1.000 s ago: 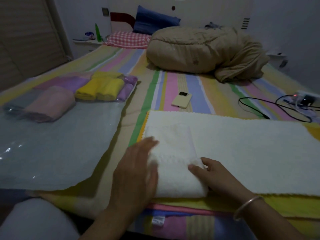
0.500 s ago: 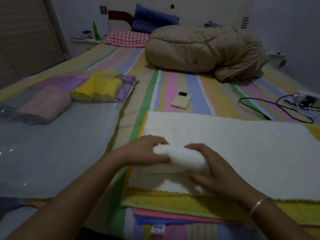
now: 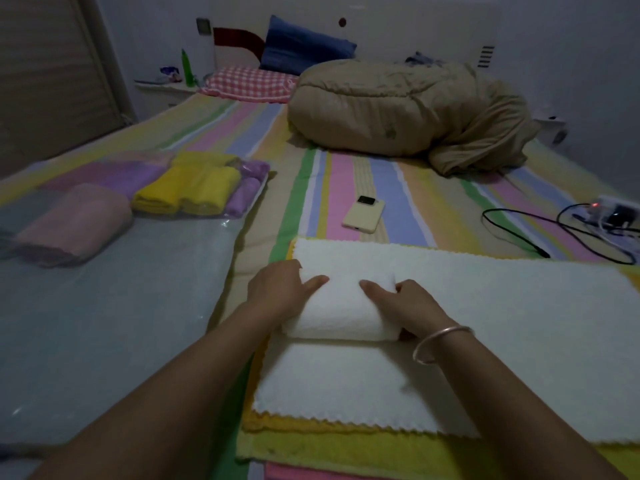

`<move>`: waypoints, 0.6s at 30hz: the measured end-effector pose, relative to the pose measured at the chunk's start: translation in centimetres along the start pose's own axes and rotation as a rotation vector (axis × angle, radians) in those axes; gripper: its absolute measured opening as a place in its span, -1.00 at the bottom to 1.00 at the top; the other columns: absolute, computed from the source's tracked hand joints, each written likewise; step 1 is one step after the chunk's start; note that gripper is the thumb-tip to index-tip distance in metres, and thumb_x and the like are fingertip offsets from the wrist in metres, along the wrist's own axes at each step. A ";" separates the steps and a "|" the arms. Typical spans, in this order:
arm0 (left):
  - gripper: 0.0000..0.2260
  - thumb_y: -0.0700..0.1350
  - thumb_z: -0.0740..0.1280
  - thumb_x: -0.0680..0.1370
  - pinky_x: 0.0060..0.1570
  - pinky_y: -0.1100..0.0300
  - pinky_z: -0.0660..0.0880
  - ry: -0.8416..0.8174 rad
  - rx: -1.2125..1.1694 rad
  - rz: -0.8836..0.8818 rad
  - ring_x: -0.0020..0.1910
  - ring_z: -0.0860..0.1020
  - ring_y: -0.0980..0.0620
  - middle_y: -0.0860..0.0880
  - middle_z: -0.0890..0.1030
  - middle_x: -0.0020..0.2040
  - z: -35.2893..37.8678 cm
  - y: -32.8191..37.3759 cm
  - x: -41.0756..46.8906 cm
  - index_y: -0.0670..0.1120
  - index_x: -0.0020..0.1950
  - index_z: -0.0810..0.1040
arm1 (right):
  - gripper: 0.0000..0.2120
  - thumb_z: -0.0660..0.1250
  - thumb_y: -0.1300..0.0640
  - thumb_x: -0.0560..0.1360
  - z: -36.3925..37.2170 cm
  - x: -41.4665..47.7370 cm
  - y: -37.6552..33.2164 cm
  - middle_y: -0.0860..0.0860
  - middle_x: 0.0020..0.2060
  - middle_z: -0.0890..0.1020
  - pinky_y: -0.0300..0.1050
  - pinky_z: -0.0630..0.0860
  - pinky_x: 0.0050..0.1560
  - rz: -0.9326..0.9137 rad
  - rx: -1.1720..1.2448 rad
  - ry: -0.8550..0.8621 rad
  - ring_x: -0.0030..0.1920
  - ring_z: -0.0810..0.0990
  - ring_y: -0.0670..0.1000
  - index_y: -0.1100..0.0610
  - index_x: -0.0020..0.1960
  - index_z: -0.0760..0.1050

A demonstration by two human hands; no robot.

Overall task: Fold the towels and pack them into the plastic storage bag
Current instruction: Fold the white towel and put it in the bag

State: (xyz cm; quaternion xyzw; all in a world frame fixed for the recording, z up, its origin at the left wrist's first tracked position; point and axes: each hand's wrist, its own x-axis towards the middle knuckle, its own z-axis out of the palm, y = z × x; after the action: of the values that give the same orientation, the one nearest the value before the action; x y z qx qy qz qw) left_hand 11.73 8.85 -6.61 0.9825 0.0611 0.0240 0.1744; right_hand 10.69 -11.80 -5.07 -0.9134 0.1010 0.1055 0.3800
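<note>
On the bed (image 3: 346,174), we see left hand (image 3: 280,289) and right hand (image 3: 412,306), grips clamped on the rolled white towel (image 3: 343,313).

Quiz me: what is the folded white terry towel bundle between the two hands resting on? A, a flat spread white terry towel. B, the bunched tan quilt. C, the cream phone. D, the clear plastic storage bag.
A: the folded white terry towel bundle, gripped at its ends by the left hand and right hand, lies on the flat spread white terry towel, apart from the clear plastic storage bag.
</note>
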 end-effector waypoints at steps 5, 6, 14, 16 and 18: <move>-0.48 0.21 0.31 0.50 0.21 0.22 0.37 -0.124 -0.167 0.196 0.31 0.44 0.01 0.01 0.46 0.38 -3.1 0.1 -0.8 -0.01 0.38 0.41 | -0.60 0.47 -0.02 0.40 -1.3 -2.5 -0.4 0.07 -0.08 0.68 -0.10 0.62 -0.10 -0.091 0.424 -0.181 -0.10 0.65 0.03 0.24 0.11 0.58; -0.44 0.17 0.36 0.49 0.22 0.27 0.34 -0.181 -0.237 0.251 0.33 0.42 0.06 0.04 0.42 0.41 -4.6 0.0 -1.4 -0.01 0.43 0.37 | -0.62 0.48 0.04 0.40 -1.6 -3.2 -0.5 0.08 -0.04 0.69 -0.01 0.62 0.01 -0.150 0.488 -0.206 -0.05 0.67 0.05 0.22 0.14 0.58; -0.58 0.09 0.44 0.45 0.11 0.19 0.53 -0.654 -0.612 0.363 0.13 0.60 0.10 0.06 0.63 0.15 -12.7 -2.3 -10.3 0.02 0.27 0.52 | -0.56 0.45 0.14 0.33 -4.1 -10.0 -5.7 0.08 0.08 0.66 0.10 0.57 0.10 -0.526 0.485 -0.510 0.09 0.64 0.12 0.08 0.20 0.52; -0.65 0.01 0.42 0.46 0.02 0.21 0.56 -0.578 -0.762 0.299 0.08 0.62 0.08 0.03 0.66 0.10 -13.1 -3.8 -13.5 -0.01 0.22 0.54 | -0.57 0.44 0.15 0.34 -3.6 -11.4 -7.4 0.08 0.07 0.66 0.06 0.58 0.10 -0.568 0.477 -0.567 0.08 0.64 0.10 0.08 0.20 0.52; -0.62 0.00 0.44 0.45 -0.04 0.23 0.56 -0.409 -0.889 0.243 0.06 0.63 0.10 0.06 0.66 0.09 -13.1 -5.6 -16.5 0.03 0.24 0.51 | -0.55 0.47 0.11 0.33 -2.2 -12.3 -8.8 0.07 0.06 0.66 0.07 0.59 0.08 -0.578 0.463 -0.587 0.06 0.65 0.10 0.08 0.21 0.51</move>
State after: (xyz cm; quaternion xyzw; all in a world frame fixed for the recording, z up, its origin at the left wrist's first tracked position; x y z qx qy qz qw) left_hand -6.11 16.41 3.36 0.7977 -0.1055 -0.1251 0.5805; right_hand 1.53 -5.96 5.69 -0.7268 -0.2480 0.2237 0.6001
